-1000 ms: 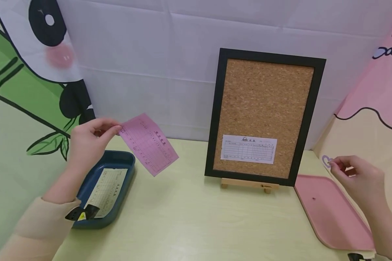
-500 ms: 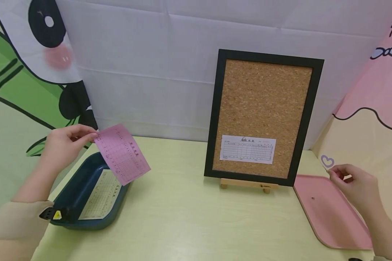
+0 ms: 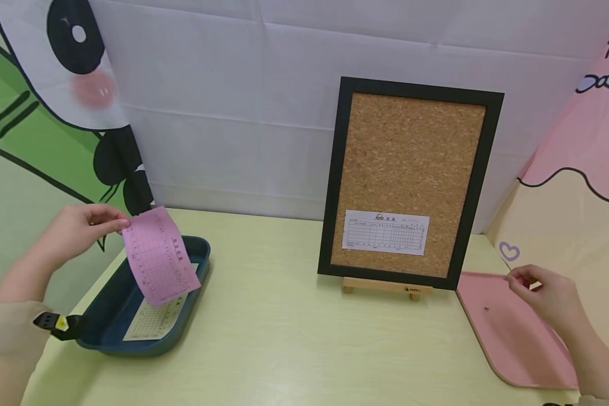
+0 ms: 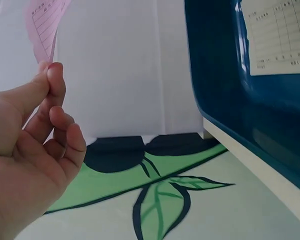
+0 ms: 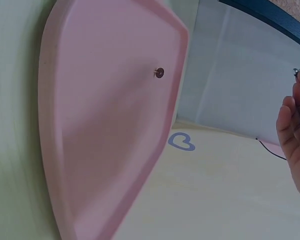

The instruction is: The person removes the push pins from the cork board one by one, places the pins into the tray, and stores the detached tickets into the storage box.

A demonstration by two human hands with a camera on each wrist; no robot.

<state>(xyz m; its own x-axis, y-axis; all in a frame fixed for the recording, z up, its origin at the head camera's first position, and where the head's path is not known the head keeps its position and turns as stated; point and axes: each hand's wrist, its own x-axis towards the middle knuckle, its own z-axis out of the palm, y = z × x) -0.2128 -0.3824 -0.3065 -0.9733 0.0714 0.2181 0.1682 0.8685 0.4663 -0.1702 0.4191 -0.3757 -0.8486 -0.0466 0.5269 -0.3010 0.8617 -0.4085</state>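
My left hand (image 3: pixel 81 231) pinches one corner of a pink printed slip (image 3: pixel 161 256), which hangs curved above the dark blue tray (image 3: pixel 203 254). Inside that tray lies a pale yellow printed slip (image 3: pixel 152 324), partly covered by the pink one. Over the pink tray (image 3: pixel 517 338), my right hand (image 3: pixel 550 296) pinches a thumbtack (image 5: pixel 296 72), small and metallic in the right wrist view. Another thumbtack (image 5: pixel 160 73) lies on the pink tray. A cork board (image 3: pixel 411 152) in a black frame stands upright, with a white printed slip (image 3: pixel 385 232) low on its surface.
A small wooden easel (image 3: pixel 388 286) supports the board on the pale table (image 3: pixel 294 338). Behind stands a white cloth backdrop (image 3: pixel 223 101) with cartoon drawings at both sides. A purple heart (image 3: pixel 509 251) is printed on the right side.
My left hand has moved left and down, bringing the pink slip from beside the blue tray to above it. My right hand has moved slightly lower over the pink tray, still pinching the thumbtack.
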